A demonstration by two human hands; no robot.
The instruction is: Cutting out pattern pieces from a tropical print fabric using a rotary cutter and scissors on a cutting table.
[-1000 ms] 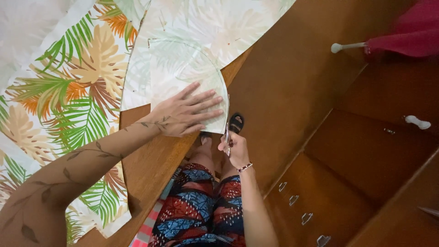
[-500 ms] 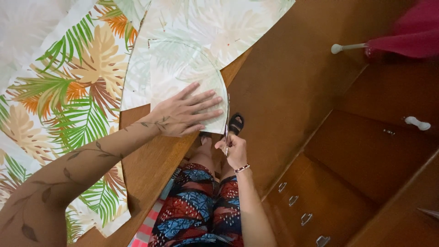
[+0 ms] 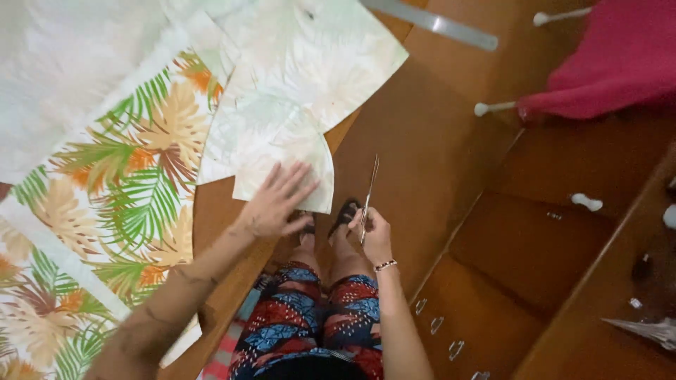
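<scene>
My left hand lies flat, fingers spread, on a pale leaf-printed cut fabric piece at the edge of a wooden table. My right hand grips a pair of scissors, blades pointing up and away, just right of the fabric's curved edge and clear of it. Under and left of the cut piece spreads a larger cloth with green and orange palm leaves. My patterned trousers and sandalled feet show below the table edge.
A metal ruler lies at the top of the wooden surface. A red cloth hangs on white pegs at upper right. Wooden drawers with metal handles stand to the right. A second pair of scissors lies at the far right.
The view has shifted. My right hand with the scissors has come away from the fabric's edge to the right; my left hand stays pressed on the cut piece.
</scene>
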